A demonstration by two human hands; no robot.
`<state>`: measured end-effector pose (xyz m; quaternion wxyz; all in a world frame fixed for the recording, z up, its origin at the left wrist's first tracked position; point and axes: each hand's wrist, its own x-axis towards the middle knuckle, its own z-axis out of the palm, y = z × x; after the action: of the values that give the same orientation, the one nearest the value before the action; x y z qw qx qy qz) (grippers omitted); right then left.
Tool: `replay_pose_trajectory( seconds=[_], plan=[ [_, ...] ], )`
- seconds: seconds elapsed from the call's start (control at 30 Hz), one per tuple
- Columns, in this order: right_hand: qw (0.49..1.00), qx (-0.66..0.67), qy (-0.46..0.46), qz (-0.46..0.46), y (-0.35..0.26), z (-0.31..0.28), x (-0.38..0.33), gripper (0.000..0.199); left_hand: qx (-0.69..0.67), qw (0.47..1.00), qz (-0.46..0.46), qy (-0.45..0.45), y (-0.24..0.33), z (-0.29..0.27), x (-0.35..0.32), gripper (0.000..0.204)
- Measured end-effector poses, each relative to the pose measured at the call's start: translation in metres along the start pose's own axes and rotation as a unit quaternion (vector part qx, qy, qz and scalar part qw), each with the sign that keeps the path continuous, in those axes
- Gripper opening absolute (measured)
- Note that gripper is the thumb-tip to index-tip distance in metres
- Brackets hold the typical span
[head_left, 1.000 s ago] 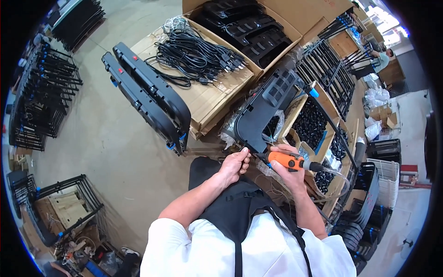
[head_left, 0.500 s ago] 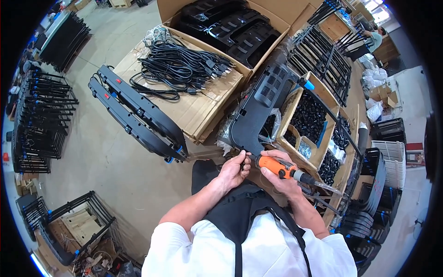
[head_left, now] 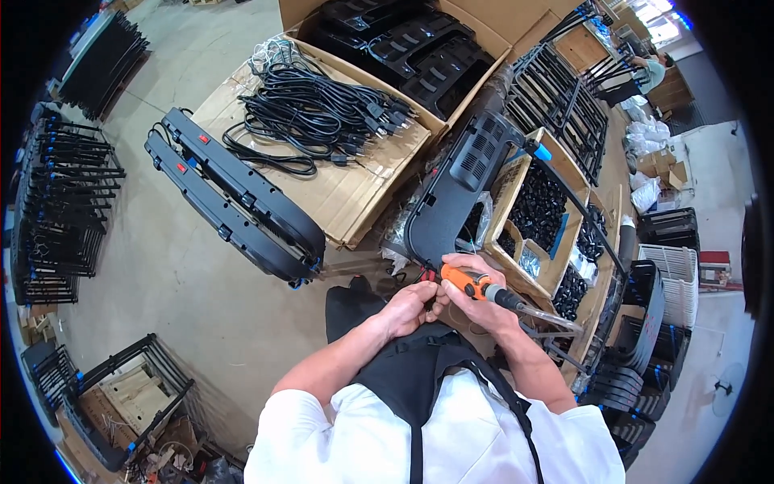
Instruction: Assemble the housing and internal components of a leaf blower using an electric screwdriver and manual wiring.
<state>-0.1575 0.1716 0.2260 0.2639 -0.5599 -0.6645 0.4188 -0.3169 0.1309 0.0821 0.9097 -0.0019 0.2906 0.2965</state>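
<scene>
My right hand (head_left: 486, 305) is wrapped round an orange electric or air screwdriver (head_left: 465, 282), with a grey rear end and a clear hose or cord trailing to the right. Close by its front end, the fingers of my left hand (head_left: 409, 311) are pinched together; whatever is between them is too small or hidden to make out. A small red part (head_left: 427, 276) shows just above those fingertips. Directly beyond both hands lies a black plastic housing (head_left: 435, 222) with a vented block at its far end. The screwdriver's tip is hidden by my hands.
Right of the housing, a wooden tray (head_left: 504, 222) holds many small black parts. Black power cables (head_left: 314, 113) lie on a cardboard box (head_left: 355, 214), beside two long curved black housings (head_left: 234, 194). Behind stands a carton of black mouldings (head_left: 419, 56). Black frames (head_left: 68, 194) are stacked at left.
The screwdriver and my right hand have shifted slightly left and away from me. My left hand has turned a little, and the small red part now shows above its fingers.
</scene>
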Motion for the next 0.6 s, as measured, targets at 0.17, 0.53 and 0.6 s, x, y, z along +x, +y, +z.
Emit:
replay_pose_trajectory(
  seconds=[0.17, 0.53, 0.6],
  plan=[
    [0.996, -0.042, 0.0, -0.078, 0.001, 0.004, 0.008, 0.032, 0.142, 0.989, 0.04, 0.013, 0.007, -0.011, -0.002, 0.029],
    [0.999, 0.01, 0.034, 0.001, -0.005, 0.01, 0.009, 0.037, 0.153, 0.985, 0.068, 0.047, 0.028, -0.021, -0.013, 0.029],
    [0.999, 0.009, 0.047, -0.005, -0.006, 0.009, 0.004, 0.042, 0.131, 0.987, 0.073, 0.052, 0.036, -0.017, -0.011, 0.028]
  ],
)
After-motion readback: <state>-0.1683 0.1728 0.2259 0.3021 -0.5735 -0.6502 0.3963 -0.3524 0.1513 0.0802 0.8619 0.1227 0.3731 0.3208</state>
